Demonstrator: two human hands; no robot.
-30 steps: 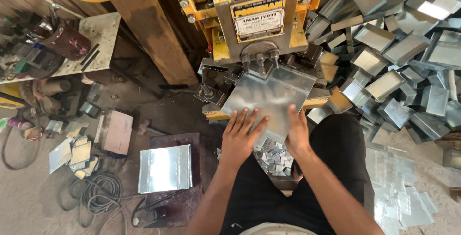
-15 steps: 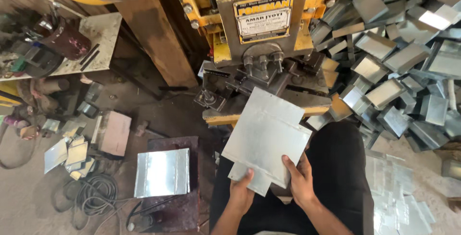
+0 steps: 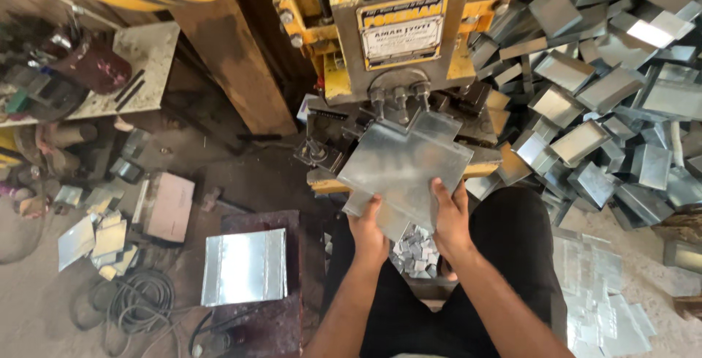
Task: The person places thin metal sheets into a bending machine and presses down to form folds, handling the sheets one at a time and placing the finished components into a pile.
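We see a flat metal sheet (image 3: 404, 171) w/ notched corners, shiny grey, held tilted. Both hands have it by its near edge. The left hand (image 3: 368, 228) is clenched on the near left corner, thumb on top & fingers under. The right hand (image 3: 450, 220) is grasping the near right side, thumb lying flat on the sheet. So the sheet sits just past both grips, reaching away from them. Its far edge is up at the press machine (image 3: 398, 36), right under the bolts, touching or nearly so; we can't tell which. We think it's held by the near edge so the fingers stay away from the press part.

Just below the grips, btw the knees, is a small heap of cut metal bits (image 3: 415, 250); they prob. drop there from the press. Left of the left grip, on a dark block on the floor, lies a stack of plain sheets (image 3: 245, 266), easy to reach. Right of the right grip is a big pile of bent metal boxes (image 3: 592, 87). Near the right knee, more flat cut sheets (image 3: 603, 299) lie on the floor. Far left we see a messy bench (image 3: 150, 73) w/ tools.
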